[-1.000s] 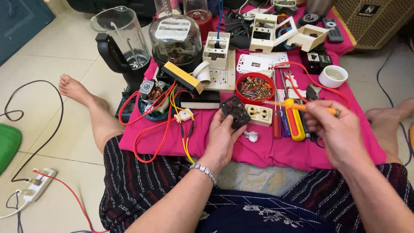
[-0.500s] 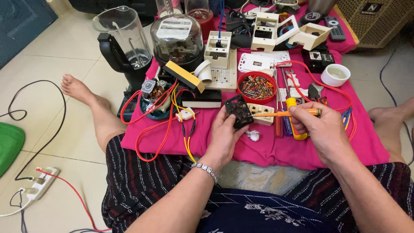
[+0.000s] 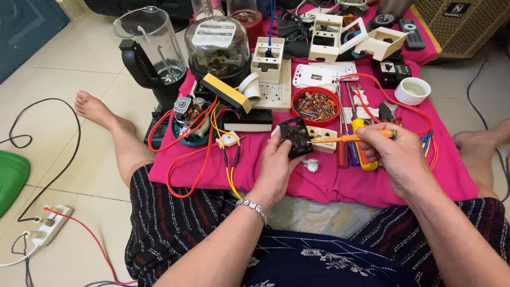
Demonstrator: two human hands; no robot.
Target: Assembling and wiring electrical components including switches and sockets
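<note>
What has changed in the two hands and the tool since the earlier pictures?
The right hand brought the orange screwdriver leftward, so its tip now meets the black square part. The left hand raised that part slightly and keeps its grip. The red bowl of screws and pink cloth stayed put.

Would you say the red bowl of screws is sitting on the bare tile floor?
No, the red bowl sits on the pink cloth, just beyond the left hand and screwdriver.

Likely a home floor repair spot: tiled floor point(image 3: 79, 69), pink cloth point(image 3: 340, 186), blender point(image 3: 151, 50).
</note>
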